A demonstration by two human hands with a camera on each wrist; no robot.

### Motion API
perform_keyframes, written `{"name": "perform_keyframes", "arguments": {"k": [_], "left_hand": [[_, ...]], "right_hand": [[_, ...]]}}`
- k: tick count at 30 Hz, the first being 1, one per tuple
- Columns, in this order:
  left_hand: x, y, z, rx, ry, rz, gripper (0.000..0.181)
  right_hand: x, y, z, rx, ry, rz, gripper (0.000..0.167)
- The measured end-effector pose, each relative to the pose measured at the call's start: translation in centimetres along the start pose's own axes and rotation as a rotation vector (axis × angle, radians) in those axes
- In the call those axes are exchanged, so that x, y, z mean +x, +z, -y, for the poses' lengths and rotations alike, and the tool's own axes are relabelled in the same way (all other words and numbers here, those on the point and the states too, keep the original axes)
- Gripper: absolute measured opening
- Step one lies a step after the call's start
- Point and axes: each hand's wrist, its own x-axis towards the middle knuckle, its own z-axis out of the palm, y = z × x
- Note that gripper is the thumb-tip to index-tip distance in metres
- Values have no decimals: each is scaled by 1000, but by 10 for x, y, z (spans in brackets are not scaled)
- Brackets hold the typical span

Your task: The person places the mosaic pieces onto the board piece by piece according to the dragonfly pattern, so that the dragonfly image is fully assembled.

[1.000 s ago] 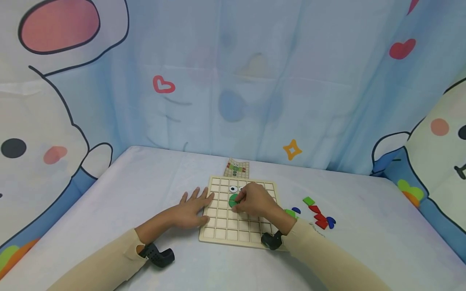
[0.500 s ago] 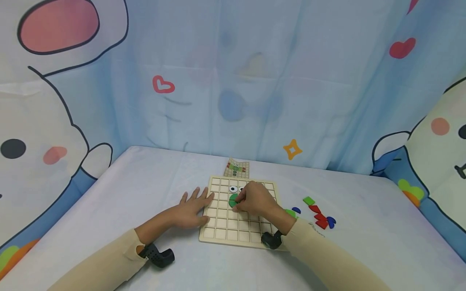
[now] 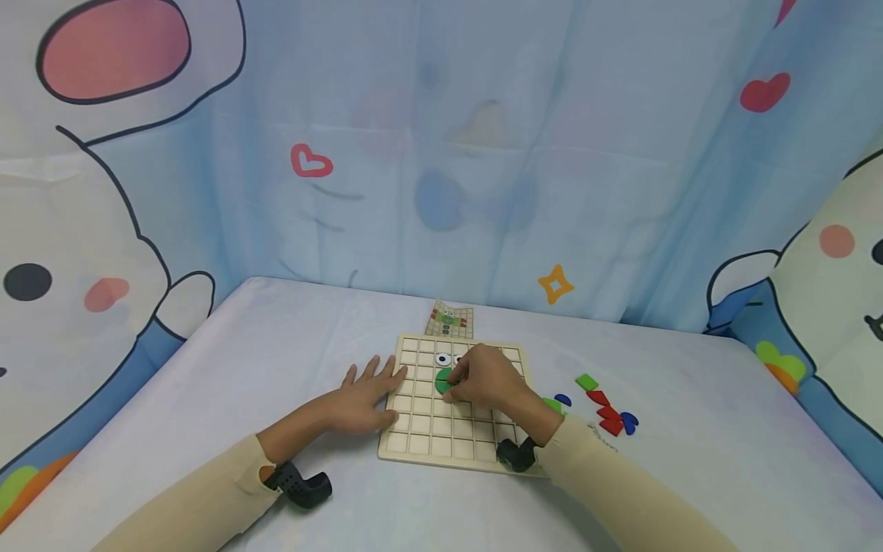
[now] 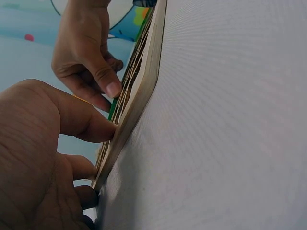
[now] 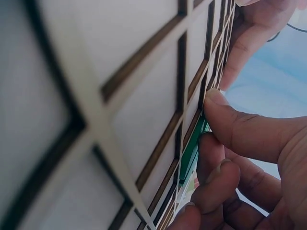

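A pale wooden board (image 3: 421,445) with a grid of square cells lies on the table. My left hand (image 3: 359,402) rests at its left edge, fingers spread, with fingertips and thumb touching the rim. Over the board's upper middle, my right hand (image 3: 488,377) pinches at a green rounded piece (image 5: 191,153) between thumb and index finger, low against the grid. Green rounded pieces (image 3: 442,380) show left of those fingertips, with a dark line between them. Just above is a white eye piece (image 3: 443,359); a second eye piece is partly hidden by the right hand.
A small picture card (image 3: 448,322) stands behind the board. Right of the board lie loose red pieces (image 3: 610,414), a green piece (image 3: 586,382) and blue pieces (image 3: 629,422). The right forearm partly covers another green piece (image 3: 554,405). A patterned curtain (image 3: 386,192) hangs behind the table.
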Motion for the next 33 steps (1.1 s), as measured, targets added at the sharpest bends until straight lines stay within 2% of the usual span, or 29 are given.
{"name": "perform_keyframes", "arguments": {"k": [14, 23, 28, 33], "left_hand": [[1, 0, 0, 5, -5, -2, 71], [0, 1, 0, 6, 2, -6, 71], [0, 1, -1, 1, 5, -10, 71], [-1, 0, -1, -3, 12, -13, 71]], "right_hand": [[2, 0, -2, -26, 13, 8, 19], [-3, -1, -1, -25, -6, -17, 22], [-15, -12, 0, 19, -39, -22, 21], [-27, -33, -6, 48, -41, -22, 25]]}}
